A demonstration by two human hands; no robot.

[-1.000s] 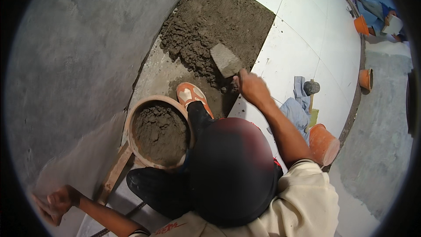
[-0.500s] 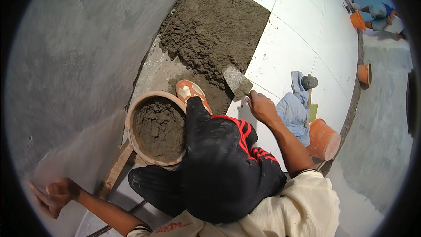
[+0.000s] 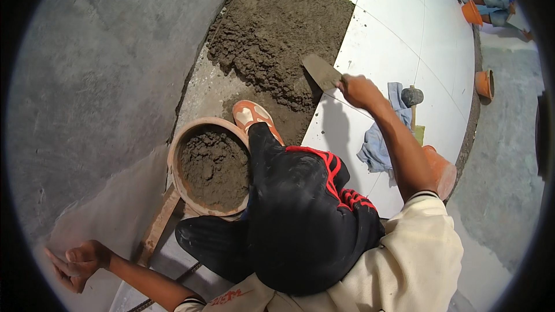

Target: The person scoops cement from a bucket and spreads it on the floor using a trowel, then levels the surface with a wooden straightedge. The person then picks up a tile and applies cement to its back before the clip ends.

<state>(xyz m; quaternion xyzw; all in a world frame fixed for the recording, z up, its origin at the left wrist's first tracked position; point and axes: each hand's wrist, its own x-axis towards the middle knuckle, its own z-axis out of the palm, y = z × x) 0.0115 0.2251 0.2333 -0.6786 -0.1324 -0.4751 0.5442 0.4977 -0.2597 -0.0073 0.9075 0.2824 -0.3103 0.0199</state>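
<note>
The right hand (image 3: 359, 91), at two o'clock, is wrapped around the handle of a flat grey metal trowel (image 3: 321, 72). The trowel points to ten o'clock from that hand, its tip over a wide patch of lumpy grey-brown mortar (image 3: 277, 34) at twelve o'clock. Big square white tiles (image 3: 387, 40) sit beside the patch, at about one o'clock. The left hand (image 3: 78, 263) is at eight o'clock by the smooth grey wall (image 3: 115, 81), fingers bent and apart; I cannot tell if it touches. A round tan bucket (image 3: 176, 162) with mortar inside is also at eight o'clock, nearer the middle. A crumpled pale blue cloth (image 3: 376, 147) lies at three o'clock.
</note>
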